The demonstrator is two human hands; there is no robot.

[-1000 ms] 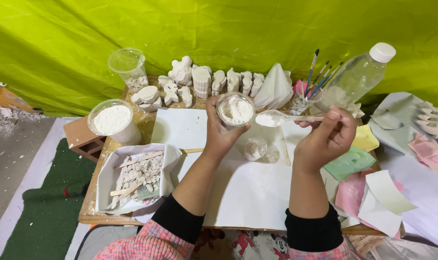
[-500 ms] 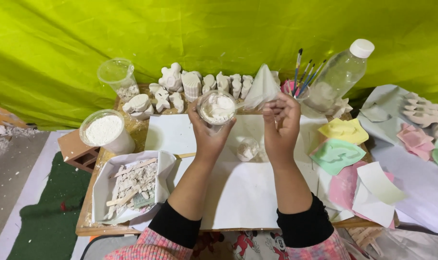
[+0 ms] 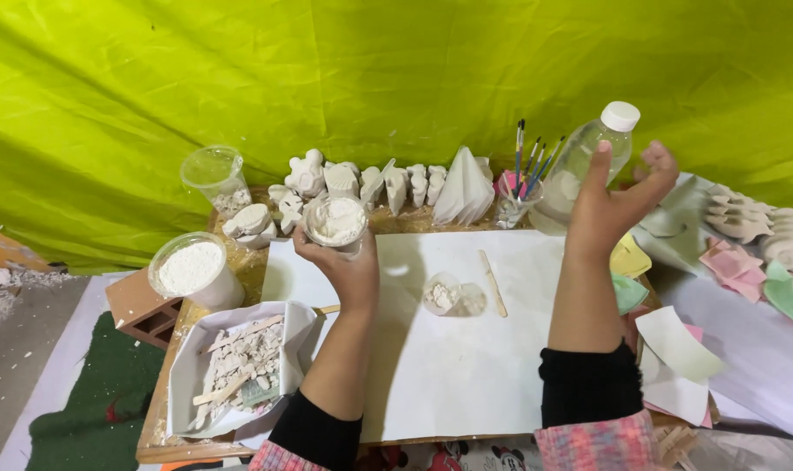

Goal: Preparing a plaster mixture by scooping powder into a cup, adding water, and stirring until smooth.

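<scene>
Looking down from the head camera, only one view here, so:

left hand: the left hand [image 3: 348, 275] is wrapped around a small clear cup [image 3: 336, 221] of white paste, fingers closed on its wall, holding it up over the back left corner of the white sheet [image 3: 449, 366].

right hand: the right hand [image 3: 614, 205] is spread wide, fingers apart, nothing in it. It sits right at the big clear bottle [image 3: 588, 161] with the white cap; can't honestly tell if the fingers touch the plastic.

stick: a flat wooden stick [image 3: 492, 283] lies loose on the sheet, between the two arms.

small cup: a second little cup [image 3: 442, 294] with some white powder stands on the sheet just left of the stick.

other stuff: tub of white powder [image 3: 193, 270] at far left, a tray of broken plaster bits [image 3: 239, 366] in front of it, a row of white plaster figures [image 3: 370, 183] along the back, brushes [image 3: 527, 166] in a holder beside the bottle.

what could go wrong: imo the bottle is tall and crowds the brushes, so a sloppy one-handed grab could tip it into them. The paste cup is full and held in the air, so any tilt while attention is on the right side slops it onto the sheet. The forearm could also clip the small cup.
</scene>
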